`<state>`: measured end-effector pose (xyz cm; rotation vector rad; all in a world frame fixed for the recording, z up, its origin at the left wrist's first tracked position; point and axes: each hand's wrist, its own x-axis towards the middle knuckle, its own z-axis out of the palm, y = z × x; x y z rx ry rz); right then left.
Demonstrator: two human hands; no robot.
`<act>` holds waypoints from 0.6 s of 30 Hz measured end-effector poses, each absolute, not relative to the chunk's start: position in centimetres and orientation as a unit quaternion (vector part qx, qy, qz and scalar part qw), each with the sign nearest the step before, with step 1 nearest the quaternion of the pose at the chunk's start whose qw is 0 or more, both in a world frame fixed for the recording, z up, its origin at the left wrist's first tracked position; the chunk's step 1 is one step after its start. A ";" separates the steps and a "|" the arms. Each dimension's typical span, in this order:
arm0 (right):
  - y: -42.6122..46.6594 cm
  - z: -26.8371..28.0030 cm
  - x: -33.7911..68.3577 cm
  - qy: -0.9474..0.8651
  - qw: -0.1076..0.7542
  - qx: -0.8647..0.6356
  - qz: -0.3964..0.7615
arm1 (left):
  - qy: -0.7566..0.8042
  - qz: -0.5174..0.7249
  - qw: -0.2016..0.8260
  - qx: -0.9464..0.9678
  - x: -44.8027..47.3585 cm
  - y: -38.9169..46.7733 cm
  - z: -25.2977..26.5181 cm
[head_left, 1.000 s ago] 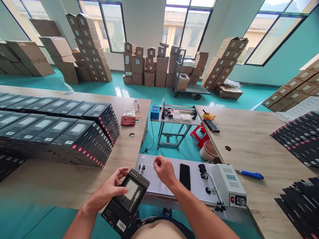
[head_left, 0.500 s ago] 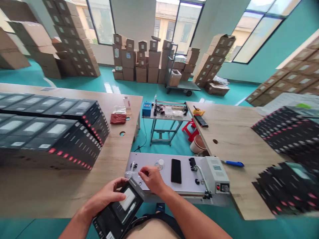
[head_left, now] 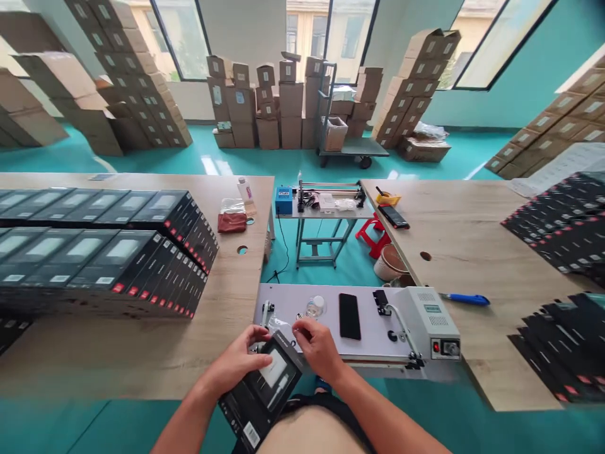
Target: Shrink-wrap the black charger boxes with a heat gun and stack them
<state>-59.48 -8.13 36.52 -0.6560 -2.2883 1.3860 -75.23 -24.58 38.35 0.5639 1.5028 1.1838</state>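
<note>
My left hand point(head_left: 239, 360) is closed around a black printed box point(head_left: 246, 403), its thumb lying over the front panel. The box is held tilted above my lap, at the near edge of the heat sealer's white board. Beside the box's upper end, my right hand point(head_left: 320, 350) is in a pinch, with fingers curled in; what sits between its fingertips is too small to tell. Clear plastic film point(head_left: 280, 325) shows just beyond the box top. On the board point(head_left: 326, 350) lie a black phone point(head_left: 350, 316) and a small round clear container point(head_left: 315, 306).
The sealer's grey control unit point(head_left: 428, 321) stands at the board's right end. A blue utility knife point(head_left: 467, 299) lies on the right table. Rows of black boxes point(head_left: 137, 258) fill the left table, and more black boxes point(head_left: 558, 353) lean at right. A red stool point(head_left: 373, 236) stands beyond.
The camera view has shifted slightly. My hands and the box have moved a little to the right and toward me. The left hand keeps its grip and the right stays pinched.
</note>
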 end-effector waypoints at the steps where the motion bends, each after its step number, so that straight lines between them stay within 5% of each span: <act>1: -8.2 36.6 -59.4 -0.813 0.188 -0.233 0.499 | 0.634 0.500 0.540 0.236 -75.0 -24.4 38.6; 11: -8.7 38.2 -60.3 -0.826 0.220 -0.210 0.474 | 0.614 0.525 0.564 0.171 -74.3 -24.2 38.3; 18: -8.2 38.3 -59.3 -0.873 0.168 -0.121 0.441 | 0.594 0.574 0.529 0.196 -74.4 -25.1 38.7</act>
